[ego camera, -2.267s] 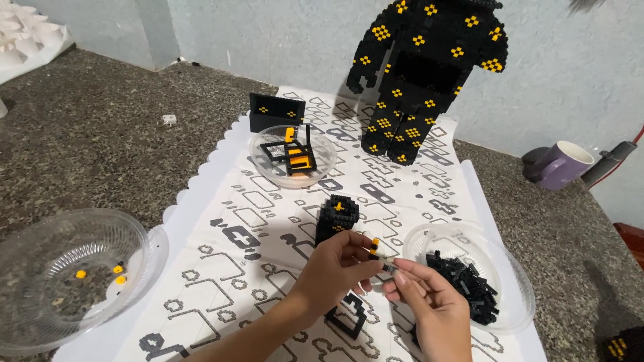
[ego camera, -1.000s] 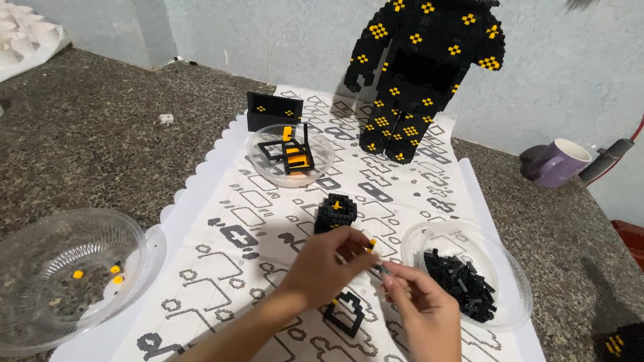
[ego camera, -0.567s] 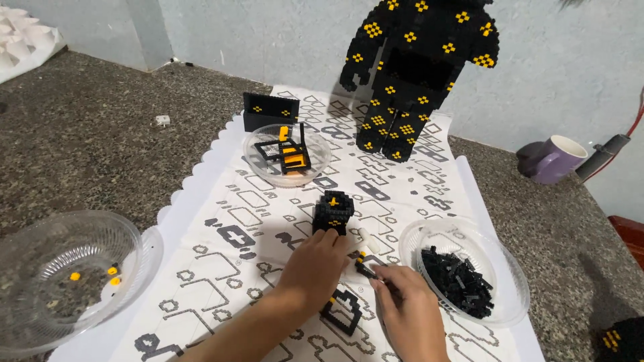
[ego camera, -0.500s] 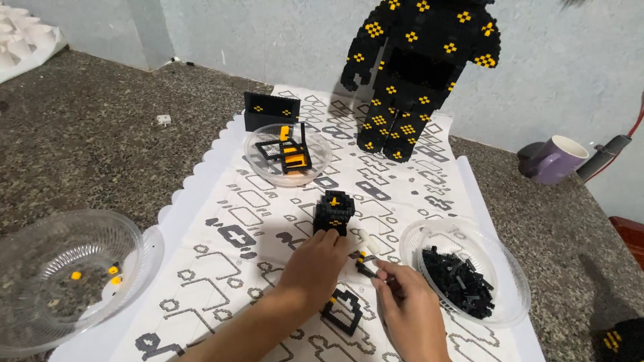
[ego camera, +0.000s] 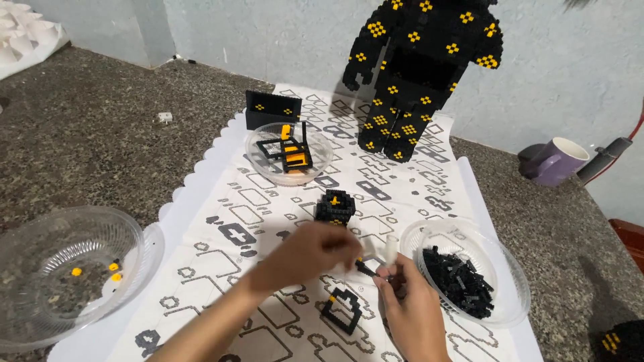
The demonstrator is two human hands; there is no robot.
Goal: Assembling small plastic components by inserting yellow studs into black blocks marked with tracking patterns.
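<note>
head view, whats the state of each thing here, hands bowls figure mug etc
left hand: pinching a small black piece
right hand: holding a white tool against that piece
big block figure: upright on the printed sheet
right bowl: heaped with black bricks
left bowl: few yellow bits
far bowl: black and yellow frames
purple mug: upright
</note>
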